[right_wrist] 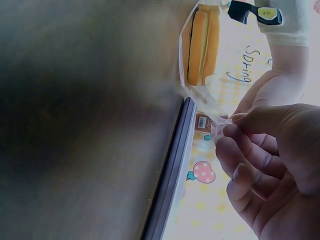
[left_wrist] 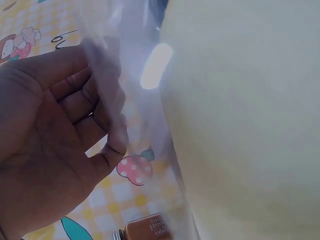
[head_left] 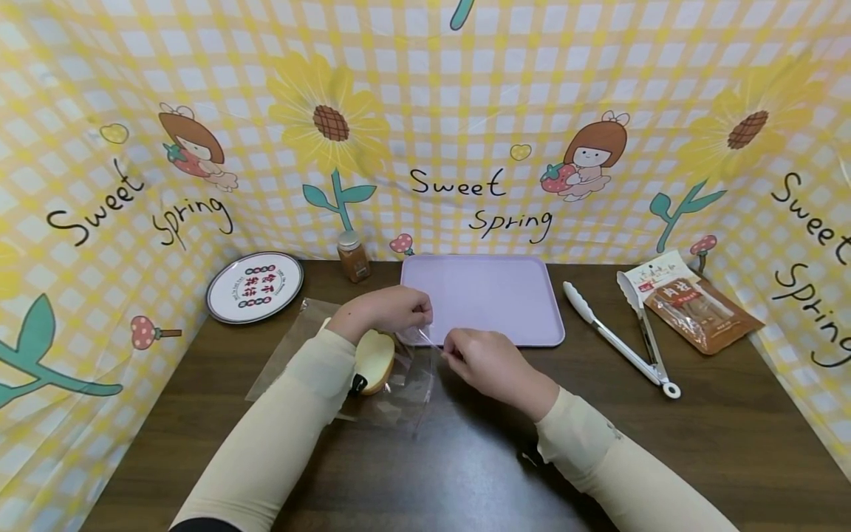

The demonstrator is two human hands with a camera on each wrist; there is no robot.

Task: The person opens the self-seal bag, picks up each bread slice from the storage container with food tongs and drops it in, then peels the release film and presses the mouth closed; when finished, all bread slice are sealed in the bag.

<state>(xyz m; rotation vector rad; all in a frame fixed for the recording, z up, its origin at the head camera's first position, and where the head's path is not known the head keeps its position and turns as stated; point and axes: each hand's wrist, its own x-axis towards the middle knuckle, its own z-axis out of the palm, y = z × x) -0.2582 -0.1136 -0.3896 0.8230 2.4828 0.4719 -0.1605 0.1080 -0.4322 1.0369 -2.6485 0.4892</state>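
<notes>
A clear plastic bag [head_left: 282, 358] lies left of centre on the table, with bread slices [head_left: 376, 358] inside. My left hand [head_left: 392, 307] reaches over the bread, its curled fingers gripping the bag's edge near the tray. Facing it, my right hand [head_left: 495, 366] pinches the same edge between thumb and forefinger, and the film stretches between both hands. A pale bread face [left_wrist: 245, 110] fills much of the left wrist view, beside the left hand [left_wrist: 55, 115]. In the right wrist view, the stacked slices [right_wrist: 204, 47] show brown crusts beyond the right hand [right_wrist: 270, 160].
A lilac tray [head_left: 482, 295] lies just behind the hands. White-tipped tongs [head_left: 625, 347] and a brown food packet [head_left: 701, 310] are on the right. At the back left are a white plate [head_left: 286, 277] and a small spice jar [head_left: 353, 258]. A patterned cloth backs the table.
</notes>
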